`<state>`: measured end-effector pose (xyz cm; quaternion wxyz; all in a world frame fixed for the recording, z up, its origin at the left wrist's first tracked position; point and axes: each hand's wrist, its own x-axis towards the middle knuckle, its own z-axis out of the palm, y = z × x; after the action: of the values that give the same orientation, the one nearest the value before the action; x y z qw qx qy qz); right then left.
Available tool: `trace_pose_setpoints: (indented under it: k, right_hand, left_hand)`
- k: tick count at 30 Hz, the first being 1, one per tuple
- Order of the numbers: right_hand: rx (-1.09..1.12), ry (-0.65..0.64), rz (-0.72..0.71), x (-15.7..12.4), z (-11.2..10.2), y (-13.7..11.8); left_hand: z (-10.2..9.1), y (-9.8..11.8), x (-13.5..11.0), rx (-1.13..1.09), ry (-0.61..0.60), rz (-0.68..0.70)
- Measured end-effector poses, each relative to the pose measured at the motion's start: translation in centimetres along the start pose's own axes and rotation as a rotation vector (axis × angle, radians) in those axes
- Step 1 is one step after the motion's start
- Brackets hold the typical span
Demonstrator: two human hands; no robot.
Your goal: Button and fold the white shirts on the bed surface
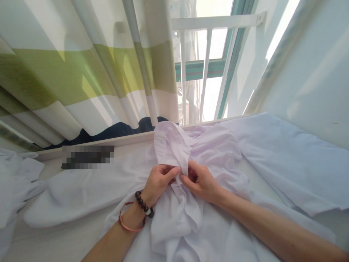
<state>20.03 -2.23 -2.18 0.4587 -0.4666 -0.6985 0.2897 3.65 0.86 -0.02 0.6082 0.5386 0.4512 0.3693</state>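
A white collared shirt (pixel 174 233) lies spread in front of me, its body bunched into folds towards me. Its collar (pixel 169 142) stands up at the far end, near the ledge. My left hand (pixel 158 182) pinches the front edge just below the collar between thumb and fingers. From the other side, my right hand (pixel 203 183) grips the same spot, fingertips almost meeting the left ones. Whether a button sits between them is hidden. One long sleeve (pixel 89 193) stretches out to the left. A beaded bracelet (pixel 141 203) and a thin reddish bangle circle my left wrist.
A blurred-out dark object (pixel 88 157) rests at the left. Crumpled white cloth (pixel 16 193) lies at the far left edge, and a pale cloth (pixel 294 156) at the right. Beyond the ledge (pixel 133 138) hang a green-and-white curtain (pixel 81 76) and a white window railing (pixel 215 22).
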Motion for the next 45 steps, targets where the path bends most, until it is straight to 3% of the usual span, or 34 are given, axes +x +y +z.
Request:
trace_pose_setpoints:
  k: [6, 12, 30, 45]
  right_hand:
    - [0.028, -0.049, -0.026, 0.1, -0.1, -0.1]
    - [0.107, -0.073, -0.036, 0.1, -0.2, -0.2]
    - [0.022, 0.128, 0.066, -0.1, 0.5, 0.1]
    - [0.037, 0.03, 0.077, -0.1, -0.1, -0.1]
  left_hand:
    - [-0.1, 0.0, 0.0, -0.041, -0.058, -0.029]
    - [-0.2, -0.1, 0.2, -0.039, -0.036, -0.027]
    - [-0.8, -0.8, 0.7, -0.192, -0.021, 0.095]
    - [-1.4, -0.3, 0.7, -0.076, -0.141, 0.043]
